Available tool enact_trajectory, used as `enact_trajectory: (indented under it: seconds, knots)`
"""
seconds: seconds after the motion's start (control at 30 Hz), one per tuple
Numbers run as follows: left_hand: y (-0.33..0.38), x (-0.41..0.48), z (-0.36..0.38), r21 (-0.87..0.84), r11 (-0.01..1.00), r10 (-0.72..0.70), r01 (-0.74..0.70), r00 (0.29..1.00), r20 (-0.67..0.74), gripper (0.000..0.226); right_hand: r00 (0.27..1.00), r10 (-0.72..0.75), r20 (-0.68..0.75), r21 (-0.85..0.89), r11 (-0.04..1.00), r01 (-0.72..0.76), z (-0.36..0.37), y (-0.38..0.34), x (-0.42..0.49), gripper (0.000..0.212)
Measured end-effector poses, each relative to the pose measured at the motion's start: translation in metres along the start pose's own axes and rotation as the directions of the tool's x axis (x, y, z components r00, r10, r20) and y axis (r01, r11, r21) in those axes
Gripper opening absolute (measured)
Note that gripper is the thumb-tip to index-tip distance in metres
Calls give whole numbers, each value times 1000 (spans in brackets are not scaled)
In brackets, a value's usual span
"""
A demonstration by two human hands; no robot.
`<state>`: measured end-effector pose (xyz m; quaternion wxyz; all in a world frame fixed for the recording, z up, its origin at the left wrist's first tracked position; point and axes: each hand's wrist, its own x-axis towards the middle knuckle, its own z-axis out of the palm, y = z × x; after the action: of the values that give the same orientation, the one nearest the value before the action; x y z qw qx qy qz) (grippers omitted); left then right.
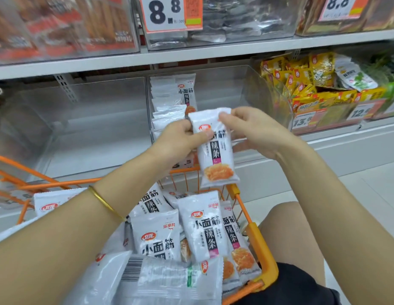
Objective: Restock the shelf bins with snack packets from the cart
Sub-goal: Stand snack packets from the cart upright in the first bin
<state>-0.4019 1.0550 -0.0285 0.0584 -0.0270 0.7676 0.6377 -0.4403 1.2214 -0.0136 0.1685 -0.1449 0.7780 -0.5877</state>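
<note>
Grey metal shelving (191,53) fills the background: flat painted boards on slotted uprights. On its lower board, straight ahead, is a clear rigid plastic bin (224,89) with a stack of white packets (169,102) against its left wall. The neighbouring bin to the right holds crinkly yellow packets (301,80). An orange wire cart (259,245) sits below on the near side, with a thick orange plastic corner. In it is a loose pile of glossy white snack packets (200,225), with black lettering and an orange food print at one end, overlapping at mixed angles. Both forearms reach forward over the cart, and the hands meet above its far rim, in front of the middle bin. Left hand (180,139): thumb pressed across the front of the held white pouch (215,155), fingers curled behind it. Right hand (253,130): fingertips pinch the same pouch at its top seam. The pouch is a flat oblong with crimped ends, hanging near upright, lower end tilted slightly right, clear of the pile. A thin smooth gold bangle (105,202) sits on the left forearm.
</note>
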Motion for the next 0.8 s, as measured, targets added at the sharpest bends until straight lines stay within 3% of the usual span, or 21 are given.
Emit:
enact_trajectory:
  seconds: [0.1, 0.17, 0.23, 0.33, 0.4, 0.47, 0.53, 0.63, 0.8]
  knots:
    - [10, 14, -5, 50, 998, 49, -45, 995, -90, 18, 990, 50, 133, 12, 999, -52, 1, 8, 7, 5]
    - [14, 24, -8, 132, 989, 90, -68, 982, -166, 25, 993, 88, 73, 120, 988, -97, -3, 7, 22, 6]
    - [14, 33, -15, 335, 934, 223, -122, 933, -283, 26, 988, 150, -38, 236, 962, -137, -11, 7, 49, 9]
    - [9, 50, -36, 759, 647, 417, -65, 864, -281, 35, 964, 208, -165, 214, 962, -171, -16, 12, 99, 5]
    - [4, 60, -48, 889, 458, 380, 11, 901, -208, 41, 951, 230, -205, 157, 967, -200, -7, 19, 133, 22]
    - [-1, 67, -56, 934, 355, 309, 27, 940, -145, 45, 947, 237, -217, 93, 971, -221, 4, 29, 164, 35]
    - [-7, 71, -61, 935, 353, 258, 21, 959, -118, 48, 947, 204, -248, -29, 976, -217, 13, 41, 193, 34]
    - [-15, 70, -62, 893, 449, 196, 19, 973, -119, 50, 939, 149, -310, -228, 947, -226, 18, 52, 226, 33]
    - [-20, 70, -63, 888, 460, 228, -20, 969, -96, 59, 934, 62, -352, -338, 922, -189, 24, 53, 255, 30]
